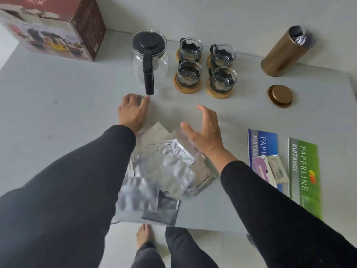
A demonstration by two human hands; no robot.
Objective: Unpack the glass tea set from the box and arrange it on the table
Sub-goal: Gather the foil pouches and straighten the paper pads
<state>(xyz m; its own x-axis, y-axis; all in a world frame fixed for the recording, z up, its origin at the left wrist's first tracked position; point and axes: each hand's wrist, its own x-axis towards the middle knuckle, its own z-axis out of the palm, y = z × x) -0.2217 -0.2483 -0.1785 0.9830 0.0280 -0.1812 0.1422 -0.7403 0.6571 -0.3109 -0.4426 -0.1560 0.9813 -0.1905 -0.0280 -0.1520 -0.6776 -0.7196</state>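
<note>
Left hand (133, 111) just below teapot (149, 59)

Soft, even daylight, pale grey table (58, 113) evenly lit, shadows faint, dull glare on crinkled foil packets (166, 169), motion blur on left hand (133, 111) fingertips and near sleeves, wide-angle bending at the edges, box (50, 28) corner slightly soft

Glass teapot (150, 58) and four glass cups (206, 64) on wooden coasters near table (58, 97) far edge; box (56, 29) at far left corner. Left hand (133, 111) and right hand (204, 132) open, empty, above foil packets (164, 171) at near edge.
</note>
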